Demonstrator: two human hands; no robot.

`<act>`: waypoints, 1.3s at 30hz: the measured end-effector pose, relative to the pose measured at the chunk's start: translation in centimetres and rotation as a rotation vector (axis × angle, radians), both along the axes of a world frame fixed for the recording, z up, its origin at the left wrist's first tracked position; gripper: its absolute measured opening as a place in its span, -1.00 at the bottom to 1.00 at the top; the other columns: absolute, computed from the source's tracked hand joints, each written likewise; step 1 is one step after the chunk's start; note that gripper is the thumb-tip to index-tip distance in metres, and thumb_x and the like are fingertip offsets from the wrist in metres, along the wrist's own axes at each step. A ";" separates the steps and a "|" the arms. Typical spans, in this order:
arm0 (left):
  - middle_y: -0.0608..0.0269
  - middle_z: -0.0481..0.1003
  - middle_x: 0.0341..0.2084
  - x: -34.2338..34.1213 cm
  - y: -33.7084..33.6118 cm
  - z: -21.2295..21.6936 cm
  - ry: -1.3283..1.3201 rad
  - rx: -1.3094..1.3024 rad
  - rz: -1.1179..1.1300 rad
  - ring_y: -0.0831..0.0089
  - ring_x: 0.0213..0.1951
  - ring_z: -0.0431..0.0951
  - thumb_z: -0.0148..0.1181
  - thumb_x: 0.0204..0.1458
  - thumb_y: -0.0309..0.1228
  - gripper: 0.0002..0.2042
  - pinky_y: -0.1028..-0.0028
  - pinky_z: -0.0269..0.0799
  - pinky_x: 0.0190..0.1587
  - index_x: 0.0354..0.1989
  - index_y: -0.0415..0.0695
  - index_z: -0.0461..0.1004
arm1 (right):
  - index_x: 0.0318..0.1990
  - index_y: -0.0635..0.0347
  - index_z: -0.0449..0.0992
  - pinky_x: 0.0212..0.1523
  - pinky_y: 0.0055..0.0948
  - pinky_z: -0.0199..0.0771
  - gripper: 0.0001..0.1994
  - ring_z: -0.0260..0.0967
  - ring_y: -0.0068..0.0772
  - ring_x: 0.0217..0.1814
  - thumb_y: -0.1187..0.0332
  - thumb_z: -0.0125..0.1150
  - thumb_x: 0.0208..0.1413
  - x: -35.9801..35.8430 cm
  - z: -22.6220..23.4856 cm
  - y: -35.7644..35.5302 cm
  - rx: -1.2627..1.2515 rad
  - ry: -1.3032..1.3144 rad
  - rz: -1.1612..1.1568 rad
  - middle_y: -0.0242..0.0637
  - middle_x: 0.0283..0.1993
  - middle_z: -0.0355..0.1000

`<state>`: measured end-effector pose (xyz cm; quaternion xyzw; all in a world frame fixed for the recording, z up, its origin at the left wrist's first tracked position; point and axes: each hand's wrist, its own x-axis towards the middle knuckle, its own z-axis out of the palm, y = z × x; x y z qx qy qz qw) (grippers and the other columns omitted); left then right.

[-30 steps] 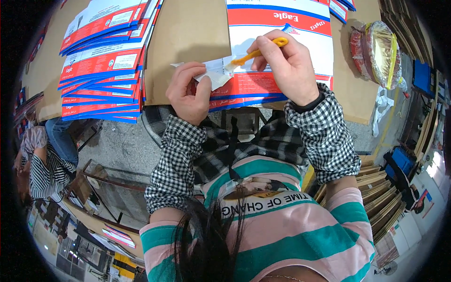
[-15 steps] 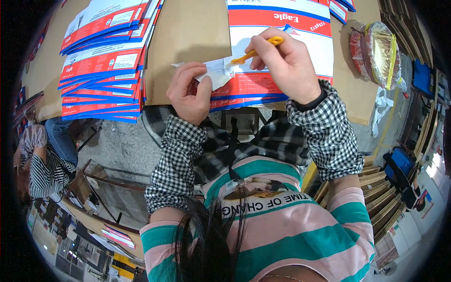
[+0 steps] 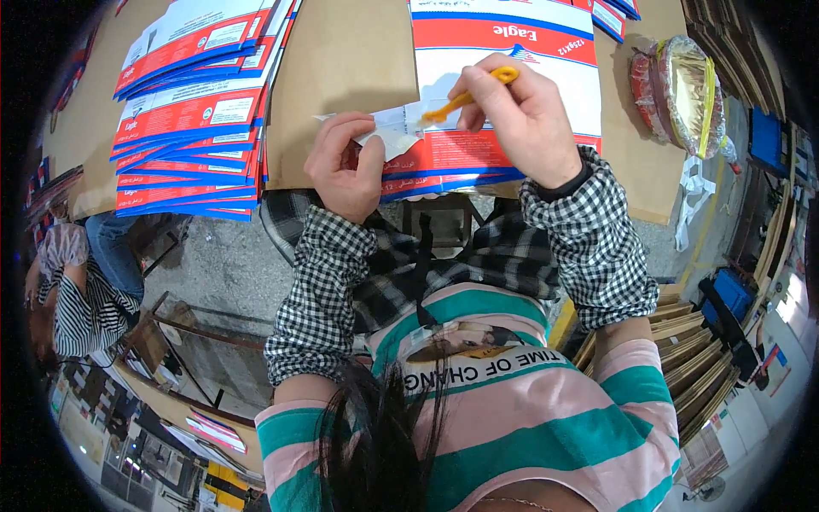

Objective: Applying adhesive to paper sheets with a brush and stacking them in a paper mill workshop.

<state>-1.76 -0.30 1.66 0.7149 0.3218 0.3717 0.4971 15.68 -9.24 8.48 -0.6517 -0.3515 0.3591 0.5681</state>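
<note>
Orange tool (image 3: 467, 96) pinched in the right hand (image 3: 520, 119) works at the flap (image 3: 394, 132) the left hand (image 3: 345, 166) pinches on the bag (image 3: 503, 85), likely mid-gluing; next, press it flat.

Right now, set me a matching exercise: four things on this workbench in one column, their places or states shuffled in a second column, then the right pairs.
Things:
1. yellow tool
2. white paper piece
3. stack of flat printed cartons
4. foil-wrapped roll

Places or states:
A. at the table's right edge
B. pinched in the left hand
C. fanned out at the table's left
D. gripped in the right hand

Pairs: 1-D, 2-B, 3-C, 4-A
</note>
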 end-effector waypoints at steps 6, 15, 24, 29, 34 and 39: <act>0.18 0.45 -0.38 0.0 0.1 0.1 0.015 0.011 0.003 0.64 -0.52 0.37 0.09 -0.19 -0.61 -0.89 0.68 0.27 -0.51 -0.43 -0.32 0.43 | -0.41 0.33 0.40 -0.55 -0.68 0.30 -0.79 0.32 -0.66 -0.57 0.34 -0.02 0.12 -0.4 -0.3 -0.2 0.058 0.056 -0.049 -0.35 -0.60 0.37; 0.15 0.45 -0.38 0.1 -0.2 0.5 0.030 0.007 0.004 0.57 -0.46 0.41 0.09 -0.19 -0.62 -0.90 0.64 0.31 -0.45 -0.43 -0.32 0.43 | -0.37 0.35 0.39 -0.54 -0.68 0.33 -0.77 0.34 -0.64 -0.57 0.32 -0.05 0.15 -0.3 -0.2 -0.5 -0.056 0.067 0.044 -0.30 -0.52 0.38; 0.14 0.44 -0.39 0.1 -0.3 0.6 0.036 0.019 -0.008 0.51 -0.43 0.43 0.08 -0.18 -0.61 -0.90 0.60 0.35 -0.40 -0.43 -0.32 0.42 | -0.32 0.28 0.36 -0.48 -0.62 0.41 -0.69 0.37 -0.56 -0.53 0.19 -0.16 0.20 0.6 -1.6 -1.2 -0.071 0.354 -0.159 -0.22 -0.36 0.42; 0.14 0.43 -0.38 0.3 -0.2 0.5 0.024 0.022 -0.010 0.51 -0.42 0.43 0.07 -0.18 -0.60 -0.90 0.61 0.35 -0.39 -0.43 -0.32 0.42 | -0.34 0.31 0.36 -0.51 -0.65 0.39 -0.68 0.36 -0.58 -0.57 0.19 -0.16 0.20 0.4 -1.4 -1.2 -0.071 0.367 -0.118 -0.24 -0.47 0.41; 0.14 0.42 -0.38 0.5 -0.3 0.3 0.018 0.042 0.008 0.55 -0.43 0.42 0.05 -0.18 -0.65 -0.90 0.62 0.34 -0.41 -0.44 -0.33 0.42 | -0.37 0.33 0.38 -0.53 -0.68 0.38 -0.66 0.34 -0.59 -0.60 0.20 -0.17 0.20 0.5 -1.6 -1.5 -0.027 0.372 -0.156 -0.26 -0.57 0.39; 0.18 0.41 -0.37 0.5 -0.1 0.2 0.001 0.021 -0.006 0.58 -0.41 0.41 0.04 -0.19 -0.68 -0.89 0.64 0.33 -0.40 -0.44 -0.33 0.41 | -0.37 0.33 0.37 -0.53 -0.67 0.38 -0.67 0.35 -0.58 -0.60 0.21 -0.16 0.20 0.3 -1.2 -1.9 -0.002 0.347 -0.140 -0.24 -0.54 0.39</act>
